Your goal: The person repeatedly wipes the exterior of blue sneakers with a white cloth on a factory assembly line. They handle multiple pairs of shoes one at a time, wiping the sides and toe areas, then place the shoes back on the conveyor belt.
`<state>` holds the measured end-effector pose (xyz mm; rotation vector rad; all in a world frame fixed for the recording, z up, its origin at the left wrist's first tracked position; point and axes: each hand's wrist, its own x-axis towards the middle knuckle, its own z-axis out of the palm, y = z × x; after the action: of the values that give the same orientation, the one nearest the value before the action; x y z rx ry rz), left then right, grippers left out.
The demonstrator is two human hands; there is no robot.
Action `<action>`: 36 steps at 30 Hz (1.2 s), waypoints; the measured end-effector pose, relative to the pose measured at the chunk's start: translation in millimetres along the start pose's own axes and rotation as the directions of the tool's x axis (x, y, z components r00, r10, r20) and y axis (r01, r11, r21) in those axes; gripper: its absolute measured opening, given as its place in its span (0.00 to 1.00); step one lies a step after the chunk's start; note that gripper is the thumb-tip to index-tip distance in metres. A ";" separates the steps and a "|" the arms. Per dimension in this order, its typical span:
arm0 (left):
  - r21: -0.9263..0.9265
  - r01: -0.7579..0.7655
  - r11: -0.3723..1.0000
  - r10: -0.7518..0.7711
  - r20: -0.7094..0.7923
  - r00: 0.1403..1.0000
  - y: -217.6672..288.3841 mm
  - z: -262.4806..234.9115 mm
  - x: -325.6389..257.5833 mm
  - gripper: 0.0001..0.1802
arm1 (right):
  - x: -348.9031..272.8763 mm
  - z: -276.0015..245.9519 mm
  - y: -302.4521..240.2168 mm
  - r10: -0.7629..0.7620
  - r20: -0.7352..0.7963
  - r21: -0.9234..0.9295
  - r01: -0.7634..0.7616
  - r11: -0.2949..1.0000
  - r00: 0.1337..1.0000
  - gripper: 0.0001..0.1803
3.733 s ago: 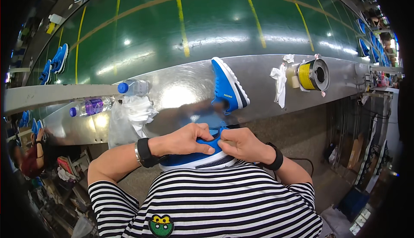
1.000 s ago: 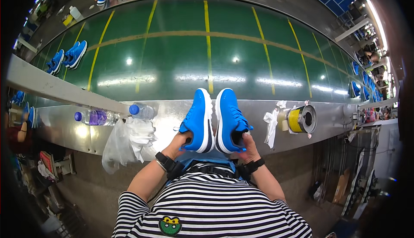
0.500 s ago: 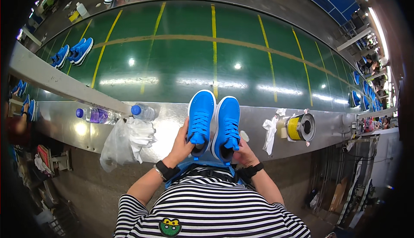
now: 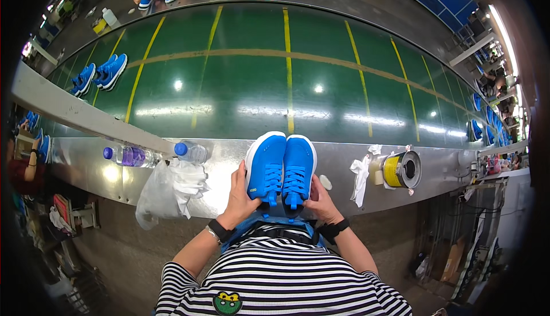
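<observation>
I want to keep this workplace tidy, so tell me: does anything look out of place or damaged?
The clear plastic bag droops over the near edge of the metal bench, which looks untidy. The blue shoes in the left hand and right hand show no visible damage.

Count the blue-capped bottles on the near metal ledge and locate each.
2: a purple-labelled bottle at left, and a clear bottle to its right, just beyond the white cloth. The cloth or plastic bag could hide others.
</observation>
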<state>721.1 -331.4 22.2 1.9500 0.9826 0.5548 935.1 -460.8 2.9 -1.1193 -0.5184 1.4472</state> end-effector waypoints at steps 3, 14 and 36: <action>0.014 -0.008 1.000 0.008 -0.015 1.000 0.4 -1.7 -0.1 0.56 | 0.0 1.9 -3.5 -0.003 0.001 -0.029 0.003 1.000 1.000 0.52; 0.166 -0.070 0.984 0.082 -0.069 0.994 -2.5 1.6 0.3 0.56 | 0.0 1.5 -2.1 -0.037 -0.101 -0.142 0.022 0.990 0.994 0.50; -0.618 0.501 0.606 -0.391 0.317 0.864 -80.4 17.9 27.8 0.28 | 32.9 -17.5 14.9 0.065 -0.382 -0.221 -0.160 0.962 0.922 0.32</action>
<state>715.7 -292.1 -55.1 0.9998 0.9440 0.3863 946.8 -438.5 -28.2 -1.6080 -0.3746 1.2461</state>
